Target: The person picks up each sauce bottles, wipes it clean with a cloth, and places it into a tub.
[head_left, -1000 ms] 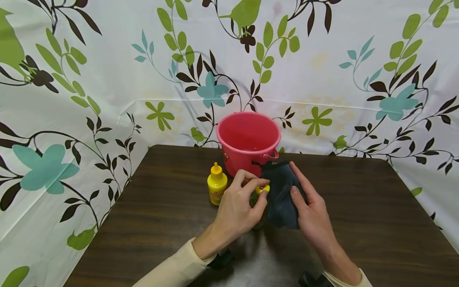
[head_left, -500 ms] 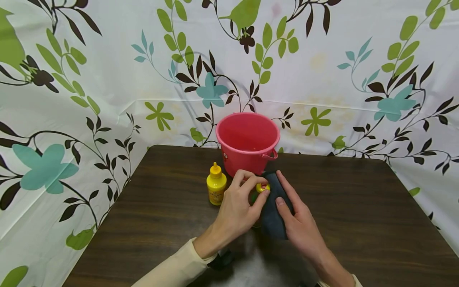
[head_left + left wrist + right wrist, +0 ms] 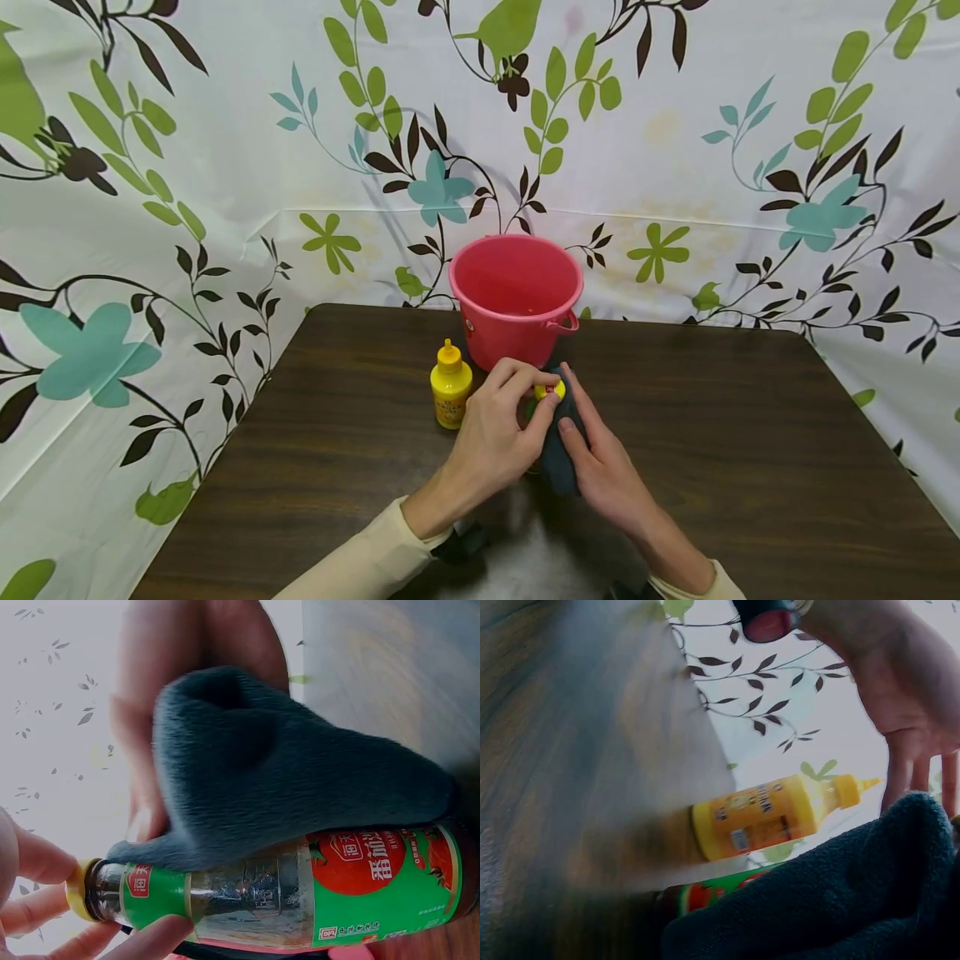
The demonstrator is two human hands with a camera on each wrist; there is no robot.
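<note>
A: In the head view, what does the left hand (image 3: 495,425) do?

B: It pinches the cap (image 3: 552,390) of the bottle (image 3: 531,409) with thumb and finger. The bottle is upright, and the bucket (image 3: 498,337) is near it, at 12 o'clock.

A: And the right hand (image 3: 611,473)?

B: It is at 4 o'clock from the cap and holds the cloth (image 3: 558,462) between thumb and fingers, against the bottle. The yellow bottle (image 3: 452,388) stands on the table (image 3: 345,450) at 9 o'clock. Behind all hangs a patterned sheet (image 3: 247,92).

A: What does the left wrist view show?

B: Here the bottle lies sideways, the cap toward 9 o'clock and the base toward 3. The cloth touches its 12 o'clock side. The right hand is behind the cloth, rather blurred. The label (image 3: 341,907) is green and red. The left fingers are around cap and neck.

A: And the right wrist view?

B: The cloth fills 5 o'clock and hides most of the bottle; a strip of label shows at 6 o'clock. The yellow bottle is central. The left hand is at 2 o'clock. From this view alone, I cannot tell the right hand's grip.
</note>
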